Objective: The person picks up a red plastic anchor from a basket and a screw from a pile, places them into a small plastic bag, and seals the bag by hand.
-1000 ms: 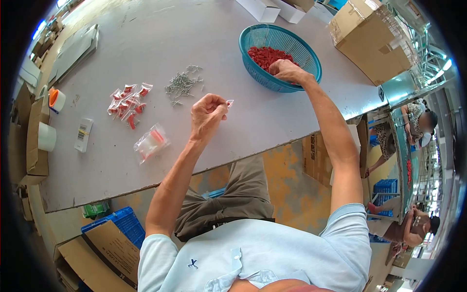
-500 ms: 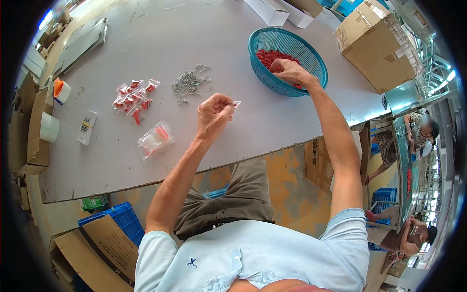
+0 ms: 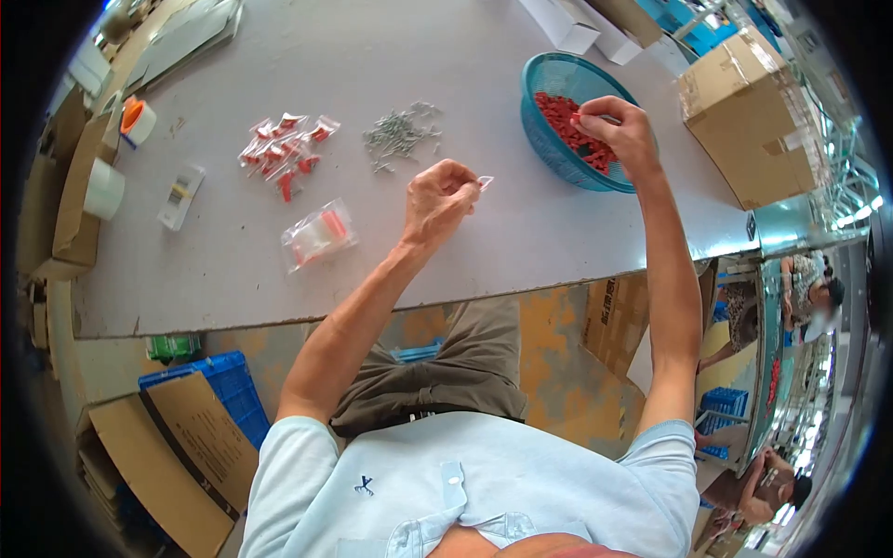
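My left hand (image 3: pixel 439 206) is closed on a small clear plastic bag (image 3: pixel 485 183), whose corner shows past the fingertips. Over the blue-green basket (image 3: pixel 549 153), my right hand (image 3: pixel 616 133) pinches a small red piece. Many red pieces (image 3: pixel 558 113) lie inside the basket. A pile of screws (image 3: pixel 395 136) rests on the table left of the basket. Farther left are filled bags with red pieces (image 3: pixel 284 153), and below them a packet of clear bags with red edges (image 3: pixel 319 236).
A cardboard box (image 3: pixel 749 116) stands right of the basket, white boxes (image 3: pixel 567 26) behind it. At the left are a labelled packet (image 3: pixel 181 197), tape rolls (image 3: pixel 138 121) and a carton (image 3: pixel 79 209). Two people (image 3: pixel 807 293) are at the far right.
My right hand has lifted from among the red pieces with one between its fingertips. The view has shifted, so the table's things appear farther right. My left hand still holds the bag.
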The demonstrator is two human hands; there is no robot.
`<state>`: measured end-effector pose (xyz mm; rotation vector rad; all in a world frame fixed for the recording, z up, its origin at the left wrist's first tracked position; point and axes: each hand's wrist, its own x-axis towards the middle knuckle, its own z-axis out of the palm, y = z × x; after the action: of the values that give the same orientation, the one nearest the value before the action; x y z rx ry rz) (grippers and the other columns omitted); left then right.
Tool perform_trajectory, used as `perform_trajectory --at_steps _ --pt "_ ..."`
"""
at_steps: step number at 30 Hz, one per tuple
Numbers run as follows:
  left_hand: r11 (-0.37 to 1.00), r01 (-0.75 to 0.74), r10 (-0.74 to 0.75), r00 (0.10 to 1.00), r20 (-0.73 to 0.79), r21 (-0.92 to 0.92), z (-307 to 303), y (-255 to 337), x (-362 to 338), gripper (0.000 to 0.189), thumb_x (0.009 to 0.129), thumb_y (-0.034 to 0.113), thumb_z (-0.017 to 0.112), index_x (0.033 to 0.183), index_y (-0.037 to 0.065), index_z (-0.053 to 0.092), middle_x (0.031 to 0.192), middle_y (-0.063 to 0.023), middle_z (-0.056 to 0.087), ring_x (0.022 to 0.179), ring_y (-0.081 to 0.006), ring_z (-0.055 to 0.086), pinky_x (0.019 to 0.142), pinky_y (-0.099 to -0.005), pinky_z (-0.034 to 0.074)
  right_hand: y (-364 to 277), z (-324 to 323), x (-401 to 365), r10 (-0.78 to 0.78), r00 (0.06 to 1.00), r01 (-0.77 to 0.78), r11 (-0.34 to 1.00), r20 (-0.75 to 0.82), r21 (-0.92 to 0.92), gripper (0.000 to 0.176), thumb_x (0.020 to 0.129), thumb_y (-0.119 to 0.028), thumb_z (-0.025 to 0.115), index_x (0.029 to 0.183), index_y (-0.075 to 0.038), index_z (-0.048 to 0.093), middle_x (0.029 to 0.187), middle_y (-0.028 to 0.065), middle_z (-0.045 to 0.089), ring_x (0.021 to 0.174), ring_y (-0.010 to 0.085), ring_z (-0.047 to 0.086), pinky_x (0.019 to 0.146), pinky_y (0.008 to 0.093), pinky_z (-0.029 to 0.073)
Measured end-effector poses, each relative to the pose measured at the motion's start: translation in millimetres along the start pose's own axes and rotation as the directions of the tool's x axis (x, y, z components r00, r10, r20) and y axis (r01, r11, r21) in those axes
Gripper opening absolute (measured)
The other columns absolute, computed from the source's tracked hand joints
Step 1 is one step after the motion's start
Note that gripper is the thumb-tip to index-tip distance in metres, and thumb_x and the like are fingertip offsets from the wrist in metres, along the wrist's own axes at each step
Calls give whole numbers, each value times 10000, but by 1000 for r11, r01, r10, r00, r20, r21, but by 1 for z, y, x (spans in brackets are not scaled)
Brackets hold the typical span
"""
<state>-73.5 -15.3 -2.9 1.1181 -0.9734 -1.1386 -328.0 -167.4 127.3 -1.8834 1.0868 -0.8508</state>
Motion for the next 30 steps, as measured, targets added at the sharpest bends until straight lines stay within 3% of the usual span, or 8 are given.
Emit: perform_trajectory --at_steps 9,18,20,21,23,24,26,30 --pt "999 7 -6 1000 -21 36 0 8 -4 104 914 70 733 982 -3 704 837 -63 737 708 -100 691 638 -256 596 2 129 -74 -14 999 -2 941 46 339 83 934 15 751 999 17 701 911 85 751 825 143 753 760 278 644" --pt "1000 -7 7 1000 10 22 0 2 -1 88 923 33 716 994 -17 703 851 -77 742 758 -105 709 652 -258 606 5 151 -79 -3 993 20 990 -120 141 115 929 6 765 1021 23 697 893 65 747 767 112 732 719 254 627" --pt "997 -46 45 999 6 66 1 -3 -1 91 925 32 716 999 -19 704 857 -79 742 763 -105 706 659 -258 605 10 156 -81 -135 984 120 985 -117 -122 145 953 -34 753 1071 28 697 892 72 751 741 120 730 709 255 627" --pt "990 -88 89 996 4 109 1 -1 -1 95 926 31 716 1003 -22 704 864 -81 741 768 -105 704 665 -258 604 8 156 -80 -136 984 122 985 -116 -119 145 953 -34 753 1071 28 697 892 72 751 741 120 730 709 255 627" --pt "998 -61 61 998 16 12 -3 2 -2 97 927 30 716 1008 -22 705 877 -82 742 775 -107 703 672 -257 603 1 153 -80 138 990 -136 989 -37 54 184 978 -81 738 1119 28 693 897 90 754 737 128 729 660 262 618" --pt "996 -35 38 999 34 -85 -4 4 -2 99 929 29 717 1013 -22 706 889 -83 743 781 -109 702 680 -256 602 4 153 -80 138 990 -136 989 -39 54 184 978 -81 738 1119 28 693 897 90 754 737 128 729 660 262 618" --pt "992 -26 34 998 62 -128 -2 7 -2 101 930 26 717 1018 -24 707 904 -85 745 789 -111 705 684 -257 601 12 152 -80 172 983 -185 879 71 440 222 981 -124 748 1132 27 686 852 93 749 689 120 717 590 261 593" --pt "993 -7 22 992 128 -118 -4 4 -2 94 937 21 715 1018 -27 708 922 -90 747 802 -119 711 678 -259 598 19 149 -81 172 981 -193 862 88 469 210 980 -115 744 1115 33 682 847 106 752 676 126 715 581 269 601"
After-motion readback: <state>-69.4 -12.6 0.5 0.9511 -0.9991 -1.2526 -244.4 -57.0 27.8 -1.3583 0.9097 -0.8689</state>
